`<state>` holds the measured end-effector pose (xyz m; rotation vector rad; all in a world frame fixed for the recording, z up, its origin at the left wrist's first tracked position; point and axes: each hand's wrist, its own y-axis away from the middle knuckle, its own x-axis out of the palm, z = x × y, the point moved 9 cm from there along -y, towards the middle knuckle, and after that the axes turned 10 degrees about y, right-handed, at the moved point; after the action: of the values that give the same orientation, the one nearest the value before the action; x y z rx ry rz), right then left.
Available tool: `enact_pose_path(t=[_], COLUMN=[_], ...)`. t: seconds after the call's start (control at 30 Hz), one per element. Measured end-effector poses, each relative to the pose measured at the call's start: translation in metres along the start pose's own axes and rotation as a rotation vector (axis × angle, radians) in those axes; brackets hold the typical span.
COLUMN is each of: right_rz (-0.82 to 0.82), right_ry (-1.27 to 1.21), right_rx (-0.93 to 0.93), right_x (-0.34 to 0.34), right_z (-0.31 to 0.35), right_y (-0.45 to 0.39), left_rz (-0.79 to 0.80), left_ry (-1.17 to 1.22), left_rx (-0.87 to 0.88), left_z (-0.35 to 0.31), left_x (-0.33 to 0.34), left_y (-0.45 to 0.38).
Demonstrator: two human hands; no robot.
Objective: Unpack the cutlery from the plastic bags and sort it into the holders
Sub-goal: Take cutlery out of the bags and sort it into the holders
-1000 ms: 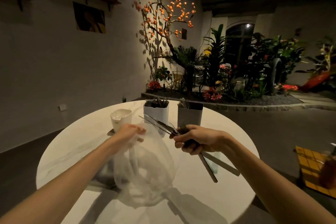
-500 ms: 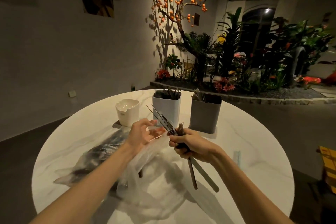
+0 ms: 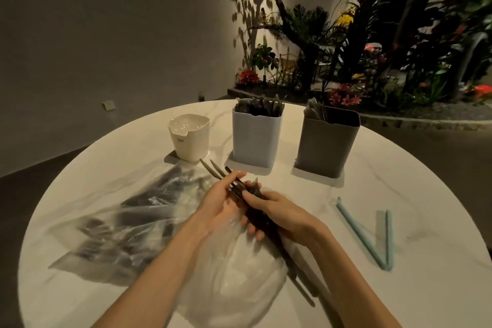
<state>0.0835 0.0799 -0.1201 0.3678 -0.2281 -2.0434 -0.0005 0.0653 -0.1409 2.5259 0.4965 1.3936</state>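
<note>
A: Right hand (image 3: 277, 214)?
B: Fingers curled round a dark bundle of cutlery (image 3: 255, 210), gripping it mid-length. Fork tines stick out just past the thumb; handles trail back under the wrist toward the near table edge.

A: Left hand (image 3: 222, 200)?
B: Palm up, fingers mostly straight, laid against the bundle's left side and cupping it from below. Fingertips touch the pieces; I would not call it a grip. A few pale-tipped ends fan out beyond its fingertips.

A: Bags?
B: One emptied clear plastic bag (image 3: 237, 271) lies crumpled under both wrists. A second bag, still filled with dark cutlery (image 3: 133, 218), lies flat to the left of the left forearm.

A: Holders?
B: Three, all beyond the hands on the round white table (image 3: 399, 162). Small white holder (image 3: 189, 137) ahead and left of the left hand; contents not discernible. Tall white holder (image 3: 257, 138) straight ahead, cutlery standing in it. Grey holder (image 3: 326, 142) ahead and right of the right hand, some pieces at its left inner side.

A: Anything else?
B: Two pale blue sticks (image 3: 372, 239) right of the right forearm, meeting in a V at the near end.
</note>
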Motion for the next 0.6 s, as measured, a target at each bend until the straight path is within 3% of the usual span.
enact_pose_path(t=[0.17,0.3,0.37,0.47,0.6], right_rz=[0.029,0.061,-0.047,-0.222,-0.38], right_ry=[0.001,-0.08,0.028,0.236,0.179], right_rx=[-0.083,-0.063,-0.043,-0.038,-0.139], right_x=[0.004,0.001,-0.011,-0.032,-0.053], right_z=[0.007,0.006,0.005,0.004,0.016], right_y=[0.001,0.006,0.006,0.004,0.008], left_rz=[-0.011,0.024,0.071,0.018,0.072], left_ry=[-0.261,-0.25,-0.25,-0.198,-0.073], left_rx=[0.153,0.109,0.137,0.215,0.147], left_z=[-0.012,-0.01,-0.012,-0.022,-0.019], left_x=[-0.006,-0.006,0.002,-0.001,0.001], left_y=[-0.001,-0.002,0.002,0.004,0.005])
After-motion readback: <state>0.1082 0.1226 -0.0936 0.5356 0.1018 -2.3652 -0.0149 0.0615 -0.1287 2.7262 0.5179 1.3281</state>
